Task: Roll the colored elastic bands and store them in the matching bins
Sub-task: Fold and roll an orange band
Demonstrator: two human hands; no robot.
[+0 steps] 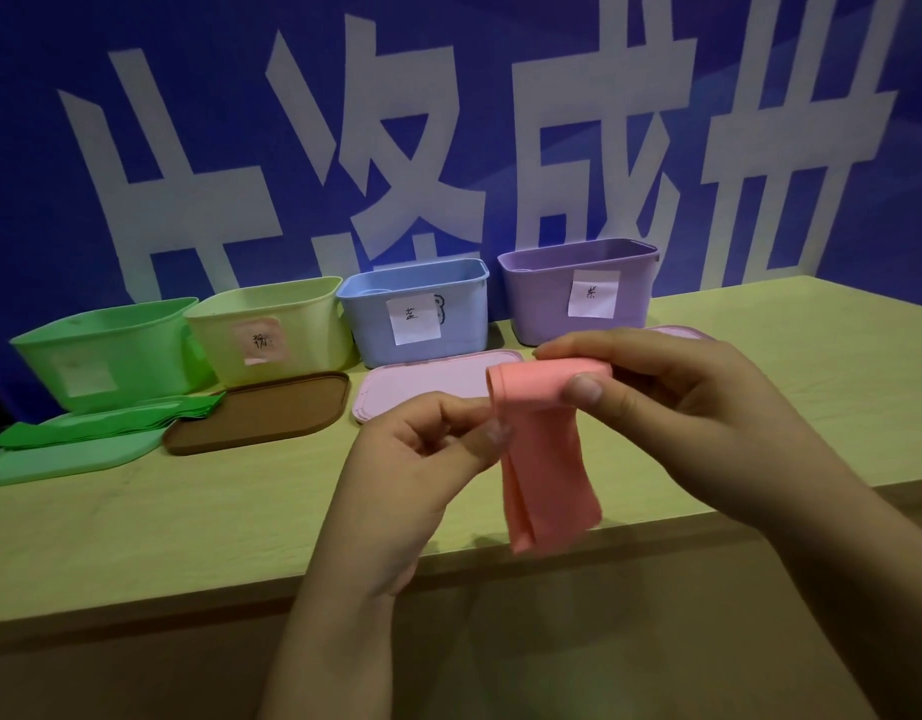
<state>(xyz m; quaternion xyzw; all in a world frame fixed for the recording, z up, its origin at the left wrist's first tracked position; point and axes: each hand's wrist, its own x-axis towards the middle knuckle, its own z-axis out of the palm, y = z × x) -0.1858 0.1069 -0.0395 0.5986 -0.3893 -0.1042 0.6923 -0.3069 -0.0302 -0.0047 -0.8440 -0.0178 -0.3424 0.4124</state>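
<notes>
Pink band (547, 459): held in the air over the near edge of the tabletop (137, 537), in front of the blue bin; its top end is turned over into a roll, the rest hangs down.
Right hand (672, 402): grip closed on the roll at the pink band's top, thumb in front, fingers behind.
Left hand (422, 449): grip pinches the pink band's left edge just below the roll.
Blue bin (415, 311): at the back of the tabletop, white label on its front.
Purple bin (578, 288): right of the blue bin.
Yellow bin (272, 330): left of the blue bin.
Green bin (105, 350): further left of the blue bin, beyond the yellow one.
Green bands (105, 420): lie flat on a green lid (59, 462), left of and nearer than the blue bin.
Brown lid (261, 413): in front of the blue bin, to its left.
Pink lid (422, 389): just in front of the blue bin.
</notes>
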